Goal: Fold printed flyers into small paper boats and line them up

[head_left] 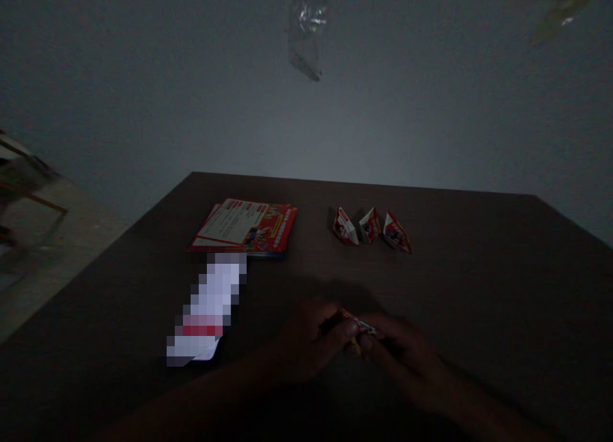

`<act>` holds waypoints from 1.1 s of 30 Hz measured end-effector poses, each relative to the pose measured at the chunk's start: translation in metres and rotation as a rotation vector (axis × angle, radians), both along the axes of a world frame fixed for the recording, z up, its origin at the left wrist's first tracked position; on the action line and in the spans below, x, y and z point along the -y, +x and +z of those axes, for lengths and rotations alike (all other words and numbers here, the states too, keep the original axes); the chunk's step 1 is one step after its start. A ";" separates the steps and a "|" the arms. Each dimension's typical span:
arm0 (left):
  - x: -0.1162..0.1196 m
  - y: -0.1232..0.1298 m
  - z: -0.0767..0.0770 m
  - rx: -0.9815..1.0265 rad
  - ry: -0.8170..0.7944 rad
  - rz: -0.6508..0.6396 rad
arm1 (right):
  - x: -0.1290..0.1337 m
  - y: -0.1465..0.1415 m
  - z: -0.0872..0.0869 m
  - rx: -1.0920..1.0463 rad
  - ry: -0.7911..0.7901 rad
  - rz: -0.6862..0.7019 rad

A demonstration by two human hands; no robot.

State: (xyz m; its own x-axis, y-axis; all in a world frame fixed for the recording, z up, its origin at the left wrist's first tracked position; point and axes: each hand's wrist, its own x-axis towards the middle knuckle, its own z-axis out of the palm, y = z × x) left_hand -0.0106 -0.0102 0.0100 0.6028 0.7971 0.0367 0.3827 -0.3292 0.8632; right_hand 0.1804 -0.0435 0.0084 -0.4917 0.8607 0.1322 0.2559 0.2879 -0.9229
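Lower centre: left hand (pixel 309 343), right hand (pixel 409 359) pinching paper piece (pixel 360 322) between fingertips, seemingly keeping folds tight; folded shapes (pixel 370 227) sitting right of centre

The only view looks from the person's head, forward and down over the dark brown wooden tabletop (pixel 460 250), with the two-handed grip (pixel 357 336) low and near, and the plain grey wall (pixel 412 110) facing it beyond the grip. No second view shares this scene.
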 end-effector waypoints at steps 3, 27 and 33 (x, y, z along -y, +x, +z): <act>0.001 -0.001 0.000 0.049 -0.005 -0.061 | 0.000 0.001 -0.003 -0.003 -0.087 0.001; 0.003 -0.002 0.002 0.100 -0.263 -0.249 | -0.002 0.002 -0.005 -0.118 -0.364 0.073; 0.009 0.000 0.002 0.163 -0.334 -0.216 | 0.000 0.004 -0.008 -0.157 -0.408 0.088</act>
State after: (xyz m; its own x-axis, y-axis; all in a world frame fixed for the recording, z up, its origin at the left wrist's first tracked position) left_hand -0.0106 -0.0189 0.0121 0.7649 0.6372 -0.0939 0.1858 -0.0787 0.9794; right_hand 0.1843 -0.0438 0.0002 -0.5661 0.8140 -0.1303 0.0942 -0.0931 -0.9912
